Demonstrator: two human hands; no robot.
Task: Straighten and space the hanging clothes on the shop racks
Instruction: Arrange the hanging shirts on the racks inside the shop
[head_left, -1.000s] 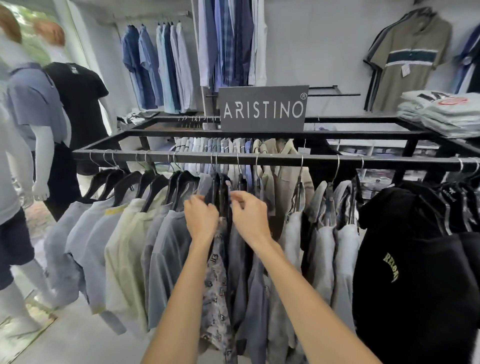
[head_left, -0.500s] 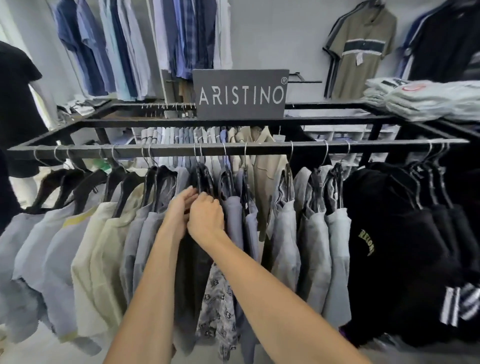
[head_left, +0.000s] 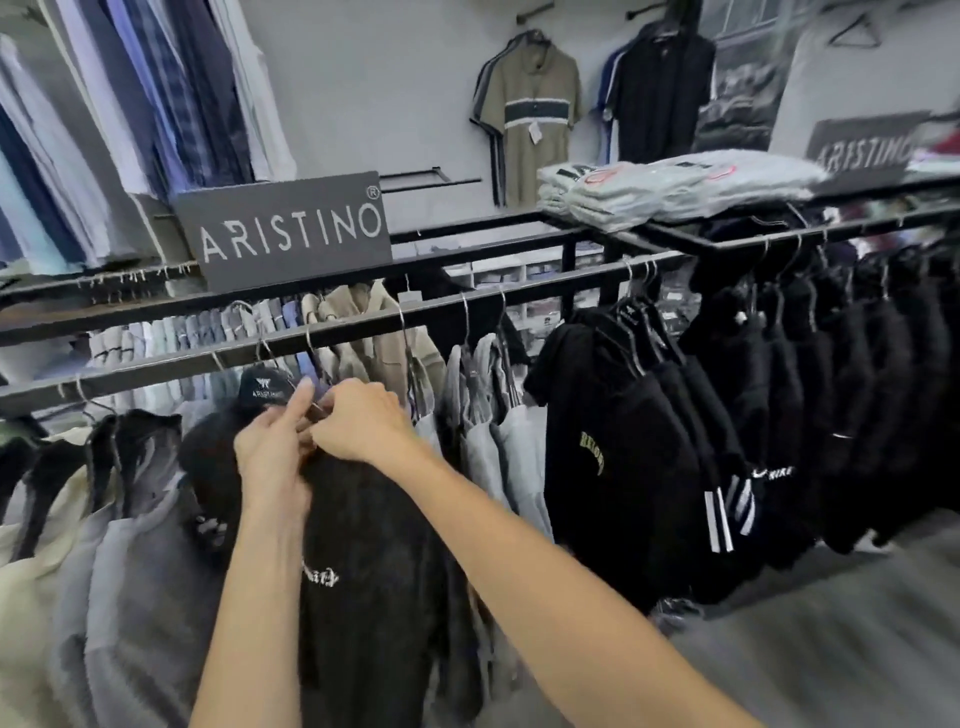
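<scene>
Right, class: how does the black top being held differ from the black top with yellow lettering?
The held black top has white lettering, the other black top yellow. The left hand and right hand grip the held top's neck; the other hangs untouched. Both are black.

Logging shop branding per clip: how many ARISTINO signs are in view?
2. The near sign stands on the rack frame, left of centre. The far sign is at the right edge, beyond the folded shirts, blurred. Others may be hidden.
</scene>
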